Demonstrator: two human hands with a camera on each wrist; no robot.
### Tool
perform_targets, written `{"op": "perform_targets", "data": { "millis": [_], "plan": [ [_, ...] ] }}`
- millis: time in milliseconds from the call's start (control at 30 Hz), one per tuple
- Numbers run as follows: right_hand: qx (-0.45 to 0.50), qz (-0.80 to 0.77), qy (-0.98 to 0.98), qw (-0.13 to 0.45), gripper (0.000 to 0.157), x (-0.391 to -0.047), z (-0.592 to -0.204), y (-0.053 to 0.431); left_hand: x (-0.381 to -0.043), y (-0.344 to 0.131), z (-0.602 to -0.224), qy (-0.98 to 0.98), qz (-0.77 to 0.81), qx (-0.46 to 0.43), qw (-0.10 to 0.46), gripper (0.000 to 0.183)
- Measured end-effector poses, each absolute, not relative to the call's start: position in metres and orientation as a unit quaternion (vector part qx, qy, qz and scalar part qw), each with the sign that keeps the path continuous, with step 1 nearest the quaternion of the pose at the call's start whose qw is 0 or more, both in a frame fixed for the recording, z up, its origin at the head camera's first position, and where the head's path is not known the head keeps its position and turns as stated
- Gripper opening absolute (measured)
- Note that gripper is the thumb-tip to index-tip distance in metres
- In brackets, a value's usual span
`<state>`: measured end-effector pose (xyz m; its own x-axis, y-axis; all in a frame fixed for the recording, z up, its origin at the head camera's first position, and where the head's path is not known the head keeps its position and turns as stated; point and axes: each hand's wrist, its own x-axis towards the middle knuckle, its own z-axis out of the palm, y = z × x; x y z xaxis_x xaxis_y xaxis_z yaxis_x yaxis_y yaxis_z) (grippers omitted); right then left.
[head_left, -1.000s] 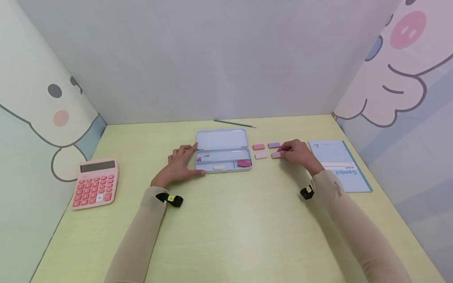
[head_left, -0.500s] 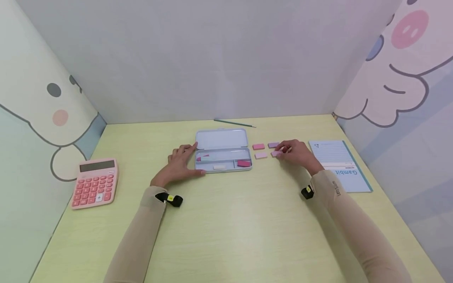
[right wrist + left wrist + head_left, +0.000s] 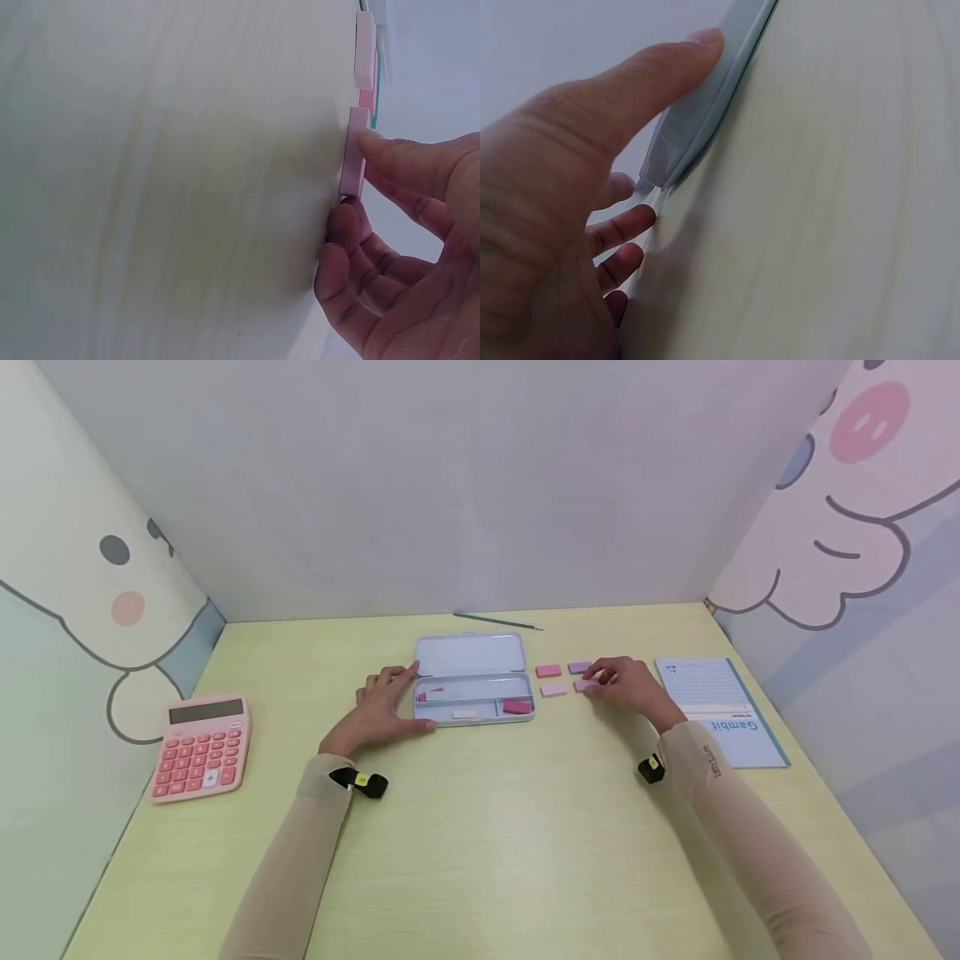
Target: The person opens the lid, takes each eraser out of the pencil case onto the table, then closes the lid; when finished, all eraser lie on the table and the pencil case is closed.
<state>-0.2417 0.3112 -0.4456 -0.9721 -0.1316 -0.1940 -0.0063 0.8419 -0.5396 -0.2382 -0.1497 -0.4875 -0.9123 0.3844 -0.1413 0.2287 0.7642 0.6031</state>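
At the left end of an open pencil case (image 3: 442, 720), my left hand (image 3: 377, 712) lies spread, the thumb at the front edge and a fingertip by the lid. In the left wrist view the thumb rests along the case's side. My right hand (image 3: 630, 685) pinches a light purple eraser (image 3: 354, 157) between thumb and forefinger, at the table surface. This eraser is the front right one of a block of erasers: a purple eraser (image 3: 579, 667) behind it, a pale pink eraser (image 3: 553, 690) to its left and a pink eraser (image 3: 548, 671) diagonally behind.
Inside the case are a dark pink eraser (image 3: 516, 707), a white eraser (image 3: 464, 715) and flat pink and pale green pieces. A green pencil (image 3: 498, 622) lies behind it. A pink calculator (image 3: 202, 749) sits far left, a notepad (image 3: 750, 743) right, partly under the right wrist.
The pinched light purple eraser has shifted slightly back, and the right fingers have closed in a little to the left over it. My left hand and the pencil case have stayed put.
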Motion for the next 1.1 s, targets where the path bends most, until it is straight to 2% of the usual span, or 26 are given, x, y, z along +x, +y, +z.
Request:
{"op": "perform_targets", "data": {
  "millis": [233,467,1100],
  "plan": [
    [-0.031,-0.276,0.954,0.109,0.033,-0.237,-0.435,0.300,-0.239,-0.150,-0.488,0.930,0.303,0.164,0.130,0.118],
    [-0.080,-0.290,0.951,0.075,0.023,-0.233,-0.433,0.280,-0.239,-0.150,-0.489,0.930,0.303,0.164,0.131,0.118],
    [-0.139,-0.330,0.930,0.083,0.009,-0.225,-0.438,0.221,-0.240,-0.150,-0.491,0.931,0.300,0.168,0.126,0.119]
  ]
}}
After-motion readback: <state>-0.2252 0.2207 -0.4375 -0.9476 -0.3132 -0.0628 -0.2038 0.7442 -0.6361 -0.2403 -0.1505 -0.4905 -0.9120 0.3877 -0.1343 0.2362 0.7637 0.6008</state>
